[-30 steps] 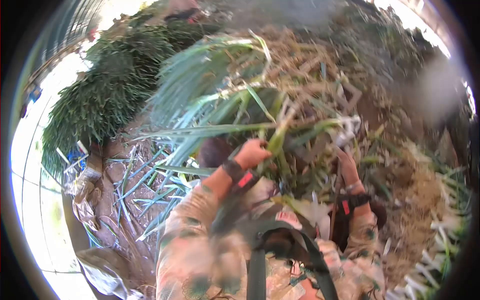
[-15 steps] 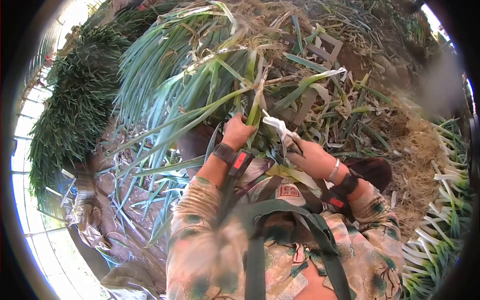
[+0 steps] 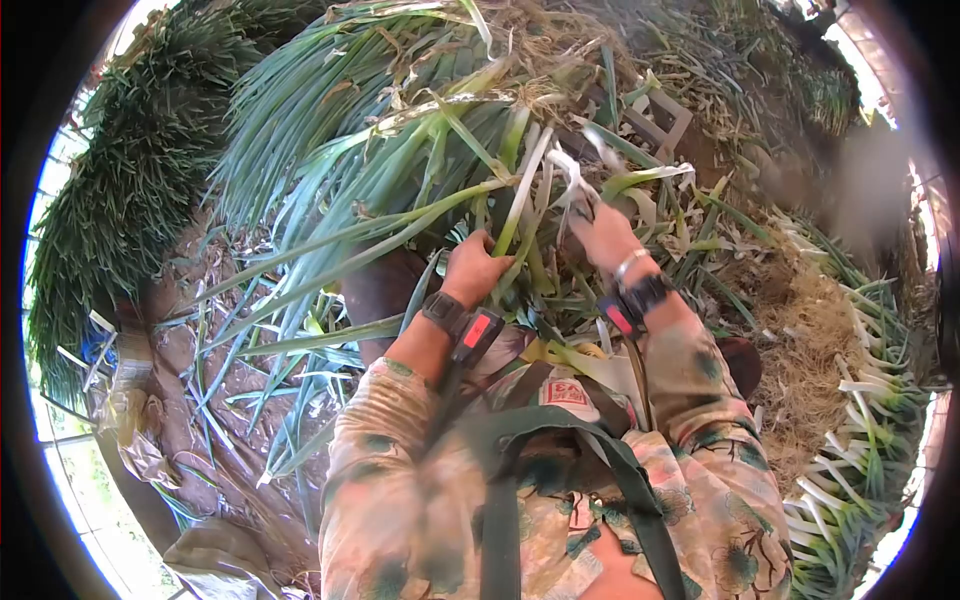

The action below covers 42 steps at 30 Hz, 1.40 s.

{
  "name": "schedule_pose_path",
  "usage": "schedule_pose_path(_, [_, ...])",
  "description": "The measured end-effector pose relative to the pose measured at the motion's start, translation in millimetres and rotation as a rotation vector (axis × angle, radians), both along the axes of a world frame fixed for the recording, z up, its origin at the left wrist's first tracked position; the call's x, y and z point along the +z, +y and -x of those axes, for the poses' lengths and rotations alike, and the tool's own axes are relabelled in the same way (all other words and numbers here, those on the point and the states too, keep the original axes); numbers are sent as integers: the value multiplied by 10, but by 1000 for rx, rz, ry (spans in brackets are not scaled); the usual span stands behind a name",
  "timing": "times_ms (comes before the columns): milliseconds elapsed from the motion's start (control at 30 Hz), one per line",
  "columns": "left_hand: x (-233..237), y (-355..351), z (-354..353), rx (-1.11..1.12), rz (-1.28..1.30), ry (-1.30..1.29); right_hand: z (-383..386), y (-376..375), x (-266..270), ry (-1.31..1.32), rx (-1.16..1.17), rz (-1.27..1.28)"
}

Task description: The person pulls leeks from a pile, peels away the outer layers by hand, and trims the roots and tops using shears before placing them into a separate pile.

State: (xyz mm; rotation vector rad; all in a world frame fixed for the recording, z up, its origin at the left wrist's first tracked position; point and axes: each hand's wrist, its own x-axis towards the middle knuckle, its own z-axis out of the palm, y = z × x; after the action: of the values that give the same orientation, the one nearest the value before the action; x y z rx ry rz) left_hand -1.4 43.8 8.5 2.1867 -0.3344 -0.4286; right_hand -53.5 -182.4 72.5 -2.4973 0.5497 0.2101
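My left hand (image 3: 478, 268) is closed around the green part of a green onion (image 3: 522, 195), whose pale stem slants up and away from me. To its right, my right hand (image 3: 605, 240) grips a thin tool (image 3: 568, 168) with white wrapping at its far end; its exact kind cannot be made out. The tool's white end is close beside the onion's stem. Directly beyond both hands lies a large heap of green onions (image 3: 330, 150), long leaves fanning left, with dry roots at the top. Loose peeled leaves lie around and below my hands.
A darker pile of onions (image 3: 100, 220) stands along the left. At the right, onions with white stems (image 3: 835, 480) lie in a row beside a mat of dry roots (image 3: 800, 340). A grey frame (image 3: 660, 125) sits among scraps. Soil and leaf litter (image 3: 210, 370) cover the left ground.
My right hand has moved forward and up with the tool, bringing its white end to the upper part of the onion's stem. My left hand stays nearly in place, still holding on.
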Motion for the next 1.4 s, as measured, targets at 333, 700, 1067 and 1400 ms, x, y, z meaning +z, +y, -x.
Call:
schedule_pose_path(333, [117, 4, 9, -50, -2, 66, 139, -18, -45, -42, -21, 11])
schedule_pose_path(700, [561, -49, -614, -158, -560, -751, 781, -220, -376, -43, -152, -55])
schedule_pose_path(1067, [806, 35, -648, -384, -468, -168, 1053, -57, 28, -105, -2, -409])
schedule_pose_path(1400, [935, 313, -31, -5, 193, 250, 1277, 118, 434, -92, 56, -384])
